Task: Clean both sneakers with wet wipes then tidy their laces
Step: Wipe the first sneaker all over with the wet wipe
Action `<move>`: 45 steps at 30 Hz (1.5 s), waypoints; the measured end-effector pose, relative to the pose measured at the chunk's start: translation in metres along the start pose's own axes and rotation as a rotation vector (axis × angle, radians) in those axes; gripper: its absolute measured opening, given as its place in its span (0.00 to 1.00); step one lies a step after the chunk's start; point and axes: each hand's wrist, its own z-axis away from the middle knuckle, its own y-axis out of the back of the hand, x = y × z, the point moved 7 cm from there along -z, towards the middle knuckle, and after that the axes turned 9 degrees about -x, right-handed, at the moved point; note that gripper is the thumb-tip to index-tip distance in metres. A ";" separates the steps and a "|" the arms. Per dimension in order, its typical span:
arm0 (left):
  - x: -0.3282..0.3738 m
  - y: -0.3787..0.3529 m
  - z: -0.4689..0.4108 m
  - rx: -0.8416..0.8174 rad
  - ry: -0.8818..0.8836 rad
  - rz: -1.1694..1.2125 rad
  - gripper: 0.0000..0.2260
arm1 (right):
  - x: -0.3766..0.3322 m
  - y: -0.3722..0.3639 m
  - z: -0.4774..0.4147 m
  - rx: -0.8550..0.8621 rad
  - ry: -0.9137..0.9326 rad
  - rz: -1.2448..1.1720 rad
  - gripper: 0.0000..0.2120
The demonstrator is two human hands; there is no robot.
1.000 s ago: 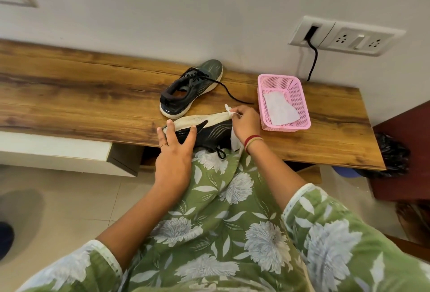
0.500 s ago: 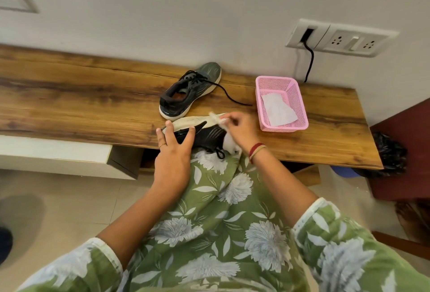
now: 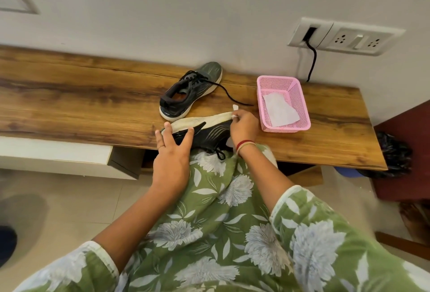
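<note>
A black sneaker (image 3: 209, 132) lies on its side at the shelf's front edge, its off-white sole facing away from me. My left hand (image 3: 173, 150) grips its heel end, thumb and fingers spread round it. My right hand (image 3: 243, 126) pinches a white wet wipe (image 3: 235, 108) against the toe end of the sole; part of the wipe shows below my wrist. The second sneaker (image 3: 190, 91), grey-green with black laces, stands upright behind it, one lace trailing right across the wood.
A pink mesh basket (image 3: 295, 126) with a white wipe inside sits right of the sneakers on the wooden shelf (image 3: 81, 96). A wall socket (image 3: 344, 36) with a black cable hangs above it. A dark bag (image 3: 393, 152) sits past the shelf's right end.
My right hand slid the wipe left along the sole, then back right to the toe end. My left hand stayed on the heel.
</note>
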 end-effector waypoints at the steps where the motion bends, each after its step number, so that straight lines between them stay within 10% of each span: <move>1: 0.000 0.000 0.000 0.004 -0.004 0.006 0.33 | -0.004 -0.002 0.004 0.004 0.028 0.007 0.12; 8: -0.005 0.003 -0.003 0.036 -0.021 0.084 0.31 | -0.039 -0.031 0.035 -0.199 0.371 0.119 0.11; 26: 0.024 0.011 -0.068 -0.007 -0.118 -0.505 0.18 | 0.054 0.066 0.035 -0.034 -0.216 -1.051 0.06; 45: 0.049 0.019 -0.071 0.262 -0.443 0.595 0.26 | 0.024 0.174 0.023 0.049 -0.101 -1.076 0.07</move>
